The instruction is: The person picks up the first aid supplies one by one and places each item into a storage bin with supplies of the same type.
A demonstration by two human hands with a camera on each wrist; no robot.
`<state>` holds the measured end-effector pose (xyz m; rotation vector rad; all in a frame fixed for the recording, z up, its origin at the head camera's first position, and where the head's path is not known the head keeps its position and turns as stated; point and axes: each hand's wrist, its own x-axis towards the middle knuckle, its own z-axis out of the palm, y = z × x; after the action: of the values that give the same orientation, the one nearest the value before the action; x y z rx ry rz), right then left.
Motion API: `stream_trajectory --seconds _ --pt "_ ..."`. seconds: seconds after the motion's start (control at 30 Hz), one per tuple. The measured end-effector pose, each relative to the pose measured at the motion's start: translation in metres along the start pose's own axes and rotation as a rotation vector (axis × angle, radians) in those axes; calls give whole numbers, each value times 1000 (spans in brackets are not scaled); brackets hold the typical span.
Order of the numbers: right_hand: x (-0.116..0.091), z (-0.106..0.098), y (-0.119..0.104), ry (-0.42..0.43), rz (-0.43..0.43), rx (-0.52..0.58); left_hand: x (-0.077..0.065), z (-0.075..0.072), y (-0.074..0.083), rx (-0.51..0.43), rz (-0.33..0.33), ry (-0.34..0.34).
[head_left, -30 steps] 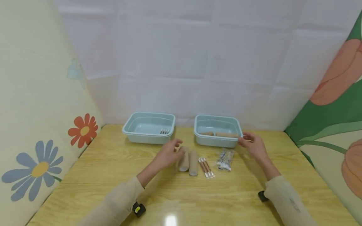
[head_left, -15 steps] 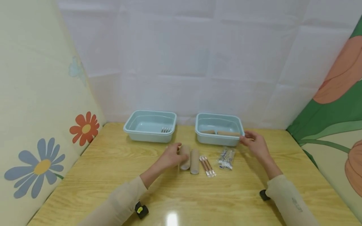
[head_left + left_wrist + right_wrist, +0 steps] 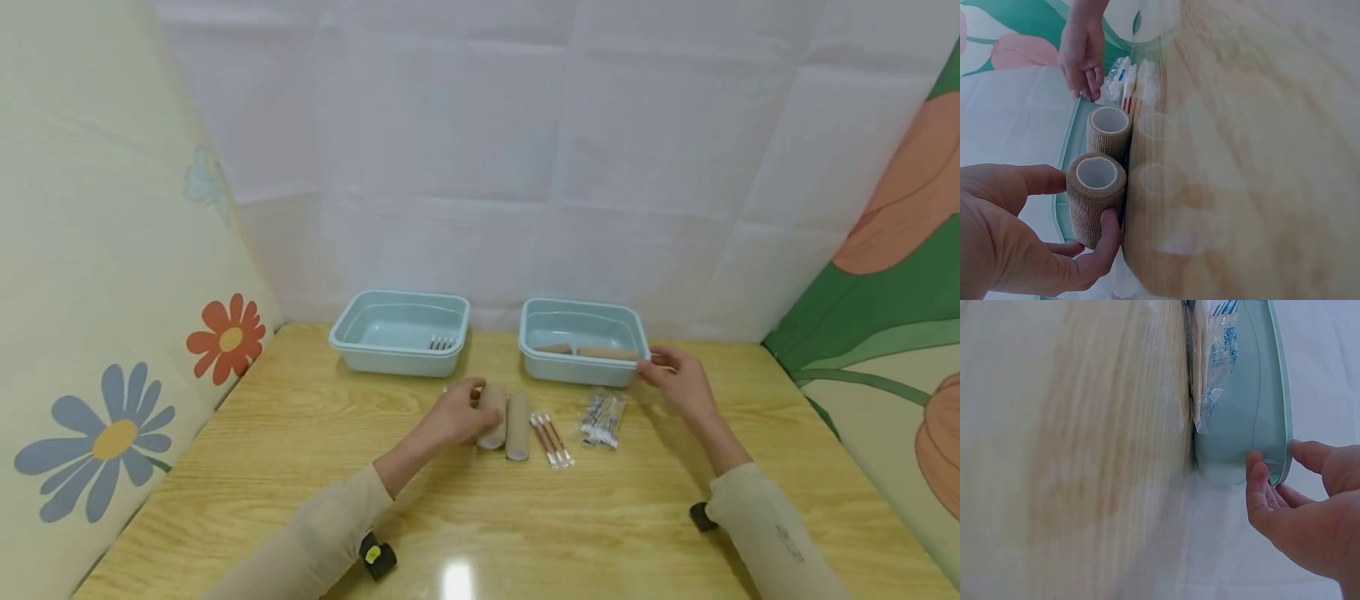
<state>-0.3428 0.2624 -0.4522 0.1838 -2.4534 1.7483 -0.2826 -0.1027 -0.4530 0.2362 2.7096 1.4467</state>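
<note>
My left hand [image 3: 453, 414] holds a tan elastic bandage roll [image 3: 1087, 209] standing on the table, thumb and fingers on opposite sides of it in the left wrist view. A second tan bandage roll [image 3: 517, 427] stands just to its right. At the front right corner of the right light-blue bin [image 3: 573, 368], my right hand [image 3: 681, 385] grips the rim between thumb and fingers, as the right wrist view [image 3: 1304, 512] shows. Two tan rolls lie inside that bin, partly hidden by its front wall.
Several brown-stemmed swabs in clear wrap [image 3: 551, 440] and a clear bag of swabs [image 3: 602, 419] lie right of the rolls. The left light-blue bin [image 3: 397, 362] holds several small white-tipped swabs. A white cloth [image 3: 450, 150] hangs behind.
My left hand has moved slightly right and down, and its fingers have closed round the left bandage roll. My right hand stays at the bin corner. The head view shifts slightly.
</note>
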Motion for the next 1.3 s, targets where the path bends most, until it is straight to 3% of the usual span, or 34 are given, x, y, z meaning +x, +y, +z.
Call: stream_trajectory --seconds 0.23,0.77,1.07,1.3 --pt "-1 0 -2 0 6 9 -1 0 2 -38 -50 -6" --pt "-1 0 -2 -3 10 19 -1 -6 5 -101 -63 12" --pt "-3 -5 -2 7 13 -5 5 -9 10 -75 15 28" --pt "1 1 -1 11 12 42 10 -15 11 -84 73 51"
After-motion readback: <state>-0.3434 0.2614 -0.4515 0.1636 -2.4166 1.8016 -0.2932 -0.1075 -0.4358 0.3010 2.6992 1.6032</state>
